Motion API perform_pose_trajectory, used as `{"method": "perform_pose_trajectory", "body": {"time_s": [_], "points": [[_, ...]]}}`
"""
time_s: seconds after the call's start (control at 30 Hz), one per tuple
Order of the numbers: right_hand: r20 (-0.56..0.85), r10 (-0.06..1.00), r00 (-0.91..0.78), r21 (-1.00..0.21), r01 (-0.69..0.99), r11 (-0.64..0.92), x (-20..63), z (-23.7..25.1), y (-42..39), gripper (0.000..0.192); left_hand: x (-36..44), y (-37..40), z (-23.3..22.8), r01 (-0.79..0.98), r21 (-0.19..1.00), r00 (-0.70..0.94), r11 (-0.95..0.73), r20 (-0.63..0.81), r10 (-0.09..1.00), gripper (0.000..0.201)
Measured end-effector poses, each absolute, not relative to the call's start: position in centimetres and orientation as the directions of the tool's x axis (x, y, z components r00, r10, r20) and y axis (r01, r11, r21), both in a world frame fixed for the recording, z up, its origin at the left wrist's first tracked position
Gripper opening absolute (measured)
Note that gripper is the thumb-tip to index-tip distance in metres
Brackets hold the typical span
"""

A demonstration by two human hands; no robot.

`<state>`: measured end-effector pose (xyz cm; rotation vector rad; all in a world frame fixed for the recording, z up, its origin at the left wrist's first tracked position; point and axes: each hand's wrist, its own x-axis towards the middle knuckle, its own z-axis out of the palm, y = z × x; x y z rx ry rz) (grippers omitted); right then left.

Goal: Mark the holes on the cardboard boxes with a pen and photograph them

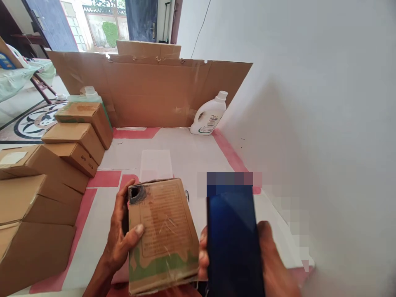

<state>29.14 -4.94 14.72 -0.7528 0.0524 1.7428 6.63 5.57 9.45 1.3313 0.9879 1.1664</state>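
Observation:
My left hand (pixel 119 233) grips a small cardboard box (pixel 163 231) by its left side, thumb on the printed face. The box has a dark-edged hole in its top left corner and a green camouflage band along the bottom. In my right hand (pixel 272 260) is a dark smartphone (pixel 233 243), held upright just right of the box, fingers wrapped round both edges. Its screen looks dark, with part of its top blurred out. Behind the box, a pale translucent rectangle (pixel 156 163) lies on the white and pink surface (pixel 192 154).
Several cardboard boxes (pixel 68 134) line the left side, with a greenish jug (pixel 90 93) behind them. A tall cardboard sheet (pixel 154 90) stands across the back. Near its right end is a white jug (pixel 210 115). A white wall (pixel 324 123) bounds the right.

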Motion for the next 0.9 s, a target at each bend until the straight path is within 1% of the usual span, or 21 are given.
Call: {"method": "perform_pose_trajectory", "body": {"time_s": [0.03, 0.07, 0.1, 0.13, 0.17, 0.23, 0.27, 0.33, 0.4, 0.43, 0.53, 0.6, 0.7, 0.73, 0.8, 0.9], "points": [[-0.524, 0.851, 0.039, -0.448, -0.863, -0.236, 30.4, 13.9, -4.8, 0.077, 6.7, 5.7, 9.7, -0.064, 0.995, 0.162, -0.073, 0.082, 0.983, 0.093], [-0.532, 0.825, 0.19, -0.554, -0.815, -0.169, 31.7, 12.7, -4.5, 0.075, 6.8, 5.7, 9.9, -0.072, 0.996, 0.148, -0.055, 0.065, 0.987, 0.095], [-0.544, 0.78, 0.308, -0.639, -0.755, -0.147, 32.9, 11.2, -4.1, 0.074, 6.9, 5.8, 10.0, -0.078, 0.996, 0.143, -0.046, 0.057, 0.988, 0.096], [-0.555, 0.734, 0.392, -0.7, -0.696, -0.158, 34.0, 9.6, -3.7, 0.074, 7.1, 5.8, 10.1, -0.082, 0.996, 0.141, -0.044, 0.056, 0.988, 0.097], [-0.562, 0.701, 0.439, -0.742, -0.643, -0.191, 34.9, 7.7, -3.4, 0.075, 7.2, 5.9, 10.1, -0.084, 0.995, 0.139, -0.046, 0.058, 0.989, 0.096], [-0.567, 0.677, 0.47, -0.79, -0.542, -0.285, 36.5, 4.0, -2.9, 0.077, 7.3, 6.0, 10.0, -0.079, 0.995, 0.134, -0.059, 0.07, 0.989, 0.094], [-0.562, 0.663, 0.494, -0.814, -0.47, -0.341, 37.1, 2.2, -2.9, 0.076, 7.3, 6.1, 9.8, -0.075, 0.995, 0.132, -0.068, 0.078, 0.988, 0.092], [-0.512, 0.612, 0.603, -0.853, -0.272, -0.445, 38.1, -0.7, -3.0, 0.074, 7.2, 6.3, 9.4, -0.073, 0.993, 0.137, -0.097, 0.106, 0.985, 0.09], [-0.429, 0.556, 0.712, -0.847, -0.104, -0.521, 38.8, -2.7, -3.3, 0.07, 7.0, 6.6, 8.9, -0.078, 0.988, 0.157, -0.134, 0.145, 0.977, 0.089], [-0.401, 0.535, 0.743, -0.836, -0.058, -0.545, 39.1, -3.3, -3.5, 0.068, 6.9, 6.7, 8.7, -0.08, 0.986, 0.168, -0.144, 0.156, 0.973, 0.089], [-0.399, 0.513, 0.76, -0.785, 0.006, -0.619, 39.5, -4.1, -3.9, 0.058, 6.7, 6.9, 8.3, -0.072, 0.987, 0.173, -0.145, 0.155, 0.973, 0.092], [-0.366, 0.545, 0.754, -0.711, 0.152, -0.687, 39.7, -4.1, -4.3, 0.051, 6.7, 6.9, 8.3, -0.065, 0.988, 0.164, -0.142, 0.151, 0.975, 0.094], [-0.303, 0.626, 0.719, -0.547, 0.406, -0.732, 40.0, -3.9, -4.8, 0.05, 6.7, 6.8, 8.3, -0.064, 0.988, 0.173, -0.143, 0.152, 0.973, 0.095], [-0.295, 0.632, 0.717, -0.505, 0.444, -0.74, 40.1, -3.9, -4.9, 0.048, 6.7, 6.8, 8.1, -0.067, 0.988, 0.181, -0.139, 0.149, 0.972, 0.094], [-0.294, 0.618, 0.729, -0.445, 0.468, -0.763, 40.3, -4.1, -5.0, 0.046, 6.8, 7.0, 7.4, -0.092, 0.987, 0.184, -0.133, 0.149, 0.972, 0.091], [-0.302, 0.598, 0.742, -0.39, 0.477, -0.788, 40.4, -4.5, -5.0, 0.049, 7.1, 7.6, 5.1, -0.102, 0.987, 0.124, -0.124, 0.137, 0.983, 0.085]]}}
